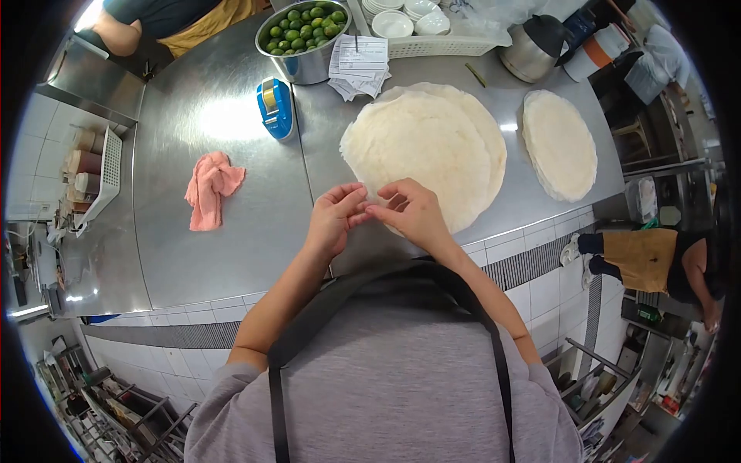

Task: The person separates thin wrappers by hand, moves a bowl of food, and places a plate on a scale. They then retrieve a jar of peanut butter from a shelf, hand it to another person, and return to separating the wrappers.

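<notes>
A stack of thin, round, pale dough sheets (424,139) lies on the steel table in front of me, its layers slightly offset. At its near left edge, my left hand (337,218) is closed in a pinch, with the fingertips at the rim of a sheet. My right hand (417,214) reaches over the stack's near edge, its thumb and fingers also pinched together close to the left fingertips. The exact bit of sheet between the fingers is mostly hidden. A second, smaller-looking pile of dough sheets (559,145) sits farther right.
Left on the steel table (174,266) are a pink cloth (208,189) and a blue tape dispenser (275,108). Along the back stand a bowl of green limes (305,65), paper slips (360,65), a white dish basket (448,46) and a steel jug (531,50). Other people are nearby.
</notes>
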Motion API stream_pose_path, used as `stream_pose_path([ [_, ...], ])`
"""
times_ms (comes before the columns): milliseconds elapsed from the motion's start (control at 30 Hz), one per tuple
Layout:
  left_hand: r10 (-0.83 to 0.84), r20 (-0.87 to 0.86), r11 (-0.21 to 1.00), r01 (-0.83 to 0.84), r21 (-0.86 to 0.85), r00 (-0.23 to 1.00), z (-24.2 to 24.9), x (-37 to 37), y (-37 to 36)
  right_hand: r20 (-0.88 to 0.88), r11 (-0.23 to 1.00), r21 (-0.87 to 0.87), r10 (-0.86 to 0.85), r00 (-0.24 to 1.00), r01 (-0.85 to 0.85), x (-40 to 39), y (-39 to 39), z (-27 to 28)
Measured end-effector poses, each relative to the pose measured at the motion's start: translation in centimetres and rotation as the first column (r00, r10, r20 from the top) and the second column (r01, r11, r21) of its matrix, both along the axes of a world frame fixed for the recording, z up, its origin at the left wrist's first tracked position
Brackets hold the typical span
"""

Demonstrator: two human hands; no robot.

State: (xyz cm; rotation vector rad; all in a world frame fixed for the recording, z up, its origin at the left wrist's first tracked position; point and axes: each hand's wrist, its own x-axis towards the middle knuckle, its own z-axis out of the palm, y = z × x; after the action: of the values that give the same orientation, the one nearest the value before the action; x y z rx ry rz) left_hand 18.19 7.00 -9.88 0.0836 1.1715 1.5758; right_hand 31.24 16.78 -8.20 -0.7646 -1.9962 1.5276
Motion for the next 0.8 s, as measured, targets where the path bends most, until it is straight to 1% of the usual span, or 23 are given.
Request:
stream_pose_path([
  [67,0.000,0.004,1.000,0.000,0.009,1.000,-0.2,0.0,0.3,0.172,1.000,-0.001,-0.007,0.985,0.008,-0.7,-0.1,0.2],
  [100,-0.005,0.001,1.000,0.005,0.016,1.000,-0.2,0.1,0.5,0.178,1.000,-0.003,0.000,0.984,0.001,-0.8,0.1,0.0],
  [167,-0.022,0.006,1.000,0.022,0.009,1.000,-0.1,0.3,0.5,0.163,0.994,-0.108,0.023,0.986,-0.005,-0.5,0.8,-0.8],
  [200,-0.045,0.006,0.999,0.045,0.007,0.999,-0.1,0.4,0.6,0.168,0.994,-0.105,0.023,0.986,-0.006,-0.6,0.9,-0.9],
  [267,-0.063,0.014,0.998,0.063,-0.002,0.998,-0.2,0.7,0.7,0.119,0.980,-0.191,0.077,0.990,-0.053,-0.4,1.1,-1.1],
  [300,-0.080,0.011,0.997,0.080,-0.014,0.997,-0.3,0.7,0.7,0.120,0.981,-0.187,0.078,0.990,-0.055,-0.3,1.3,-1.0],
  [333,-0.077,0.006,0.997,0.077,-0.011,0.997,-0.5,0.6,0.8,0.139,0.970,-0.233,0.104,0.985,-0.069,-0.3,1.5,-0.9],
  [367,-0.082,0.010,0.996,0.082,0.019,0.997,-0.8,0.7,0.7,0.154,0.956,-0.279,0.132,0.979,-0.085,-0.3,1.6,-0.7],
  [400,-0.087,0.010,0.995,0.086,0.049,0.996,-0.9,0.6,0.6,0.142,0.957,-0.276,0.137,0.980,-0.094,-0.3,1.7,-0.5],
  [467,-0.104,-0.022,0.993,0.105,0.058,0.994,-1.0,0.6,0.6,0.152,0.878,-0.478,0.122,0.981,-0.035,-0.2,2.1,-0.2],
  [500,-0.130,-0.037,0.989,0.132,0.063,0.991,-0.9,0.6,0.6,0.143,0.880,-0.474,0.124,0.982,-0.042,-0.3,2.3,-0.3],
  [533,-0.130,-0.040,0.989,0.132,0.061,0.991,-0.9,0.5,0.6,0.203,0.935,-0.355,0.081,0.976,-0.004,-0.1,2.3,-0.7],
  [567,-0.139,-0.085,0.989,0.143,0.032,0.987,-0.8,0.4,0.6,0.258,0.973,-0.227,0.030,0.966,0.030,0.0,2.3,-1.0],
  [600,-0.147,-0.129,0.989,0.149,0.005,0.981,-0.8,0.3,0.7,0.255,0.973,-0.227,0.032,0.966,0.028,0.0,2.5,-1.2],
  [667,-0.135,-0.133,0.991,0.135,-0.010,0.982,-1.2,0.0,0.6,0.209,0.979,-0.122,-0.134,0.969,0.162,-0.2,2.9,-1.5],
  [733,-0.114,-0.146,0.993,0.112,-0.020,0.983,-1.3,-0.5,0.6,0.200,0.976,-0.155,-0.122,0.972,0.155,0.0,3.4,-1.5],
  [800,-0.173,-0.291,0.983,0.148,-0.105,0.941,-0.9,-0.6,0.7,0.192,0.970,-0.193,-0.107,0.976,0.144,-0.2,3.9,-1.4],
])
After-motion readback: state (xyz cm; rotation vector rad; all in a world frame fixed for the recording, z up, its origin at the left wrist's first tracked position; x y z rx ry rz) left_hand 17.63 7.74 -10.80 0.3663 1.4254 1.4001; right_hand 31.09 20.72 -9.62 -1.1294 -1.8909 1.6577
